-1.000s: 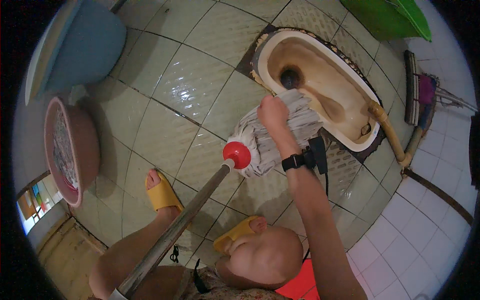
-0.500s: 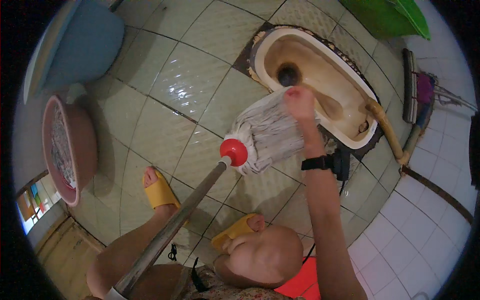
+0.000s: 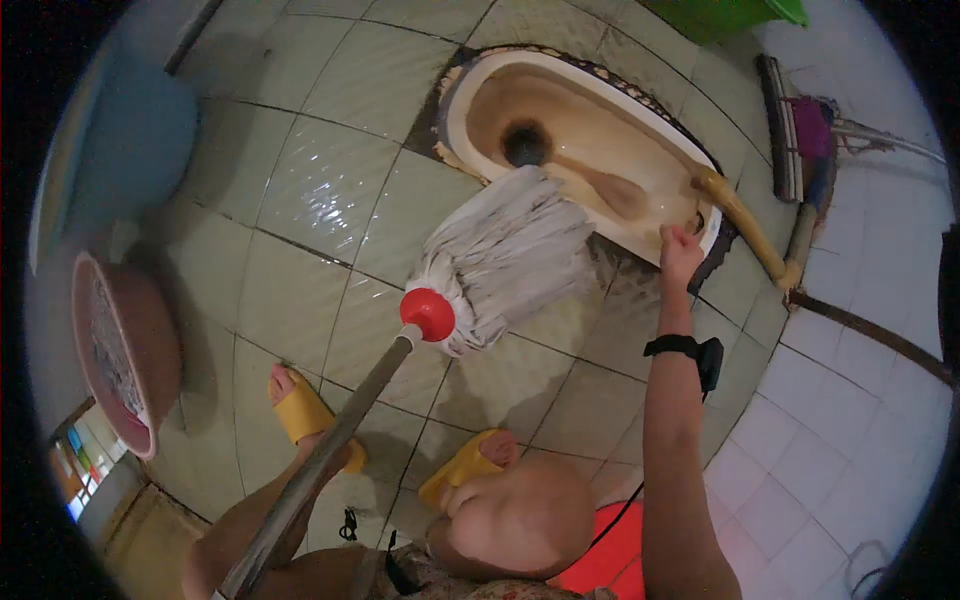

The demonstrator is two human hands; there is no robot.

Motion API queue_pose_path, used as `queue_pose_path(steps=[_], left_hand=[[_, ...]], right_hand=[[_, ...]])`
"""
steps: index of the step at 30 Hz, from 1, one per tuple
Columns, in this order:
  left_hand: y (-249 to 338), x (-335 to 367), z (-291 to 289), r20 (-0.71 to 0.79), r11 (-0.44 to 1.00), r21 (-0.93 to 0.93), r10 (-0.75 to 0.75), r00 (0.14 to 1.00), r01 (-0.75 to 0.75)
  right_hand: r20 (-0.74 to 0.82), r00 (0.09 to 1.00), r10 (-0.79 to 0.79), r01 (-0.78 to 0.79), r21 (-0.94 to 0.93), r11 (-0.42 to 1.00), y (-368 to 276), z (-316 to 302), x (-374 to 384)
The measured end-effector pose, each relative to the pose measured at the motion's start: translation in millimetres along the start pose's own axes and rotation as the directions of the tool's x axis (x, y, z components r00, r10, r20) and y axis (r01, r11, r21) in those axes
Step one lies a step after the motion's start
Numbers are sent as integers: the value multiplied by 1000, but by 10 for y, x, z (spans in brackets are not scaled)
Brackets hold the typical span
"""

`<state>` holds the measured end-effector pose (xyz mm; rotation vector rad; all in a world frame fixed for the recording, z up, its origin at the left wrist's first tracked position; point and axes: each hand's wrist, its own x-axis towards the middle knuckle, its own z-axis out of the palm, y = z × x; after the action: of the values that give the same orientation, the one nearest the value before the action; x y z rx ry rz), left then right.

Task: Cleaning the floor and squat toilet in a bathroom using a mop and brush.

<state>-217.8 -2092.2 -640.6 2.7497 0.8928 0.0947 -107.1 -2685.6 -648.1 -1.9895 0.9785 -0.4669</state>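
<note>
My right hand (image 3: 682, 256) is held above the right end of the squat toilet (image 3: 700, 150). Its fingers are curled and pinched; anything between them is too small to make out. A mop (image 3: 510, 262) with pale grey strands and a red hub slants across the middle, its strands fanned out toward the toilet's near rim. From the hub, the mop's metal handle (image 3: 335, 450) runs to the lower left edge. My left hand is out of view. Brownish stains mark the toilet bowl, and its dark drain hole lies at the left end.
At left stand a blue tub (image 3: 140, 140) and a pink basin (image 3: 130, 350) with grey cloth-like contents. A yellowish pipe (image 3: 745, 220) meets the toilet's right end. A squeegee-like tool (image 3: 785, 130) leans by the tiled wall; a green basin (image 3: 720, 15) sits far right. Floor tiles shine wet.
My right hand has moved away from the mop strands, rightward and nearer, to the toilet's right end. The view has shifted, so the mop and toilet appear farther left.
</note>
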Motion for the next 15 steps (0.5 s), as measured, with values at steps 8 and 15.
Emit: queue_pose_path(steps=[8, 15], left_hand=[[-292, 91, 172, 20, 968, 252, 7, 1000, -12], [-259, -6, -117, 646, 500, 603, 151, 748, -622]], right_hand=[[75, 997, 24, 6, -383, 924, 311, -189, -182], [119, 990, 71, 2, -521, 854, 212, -231, -334]])
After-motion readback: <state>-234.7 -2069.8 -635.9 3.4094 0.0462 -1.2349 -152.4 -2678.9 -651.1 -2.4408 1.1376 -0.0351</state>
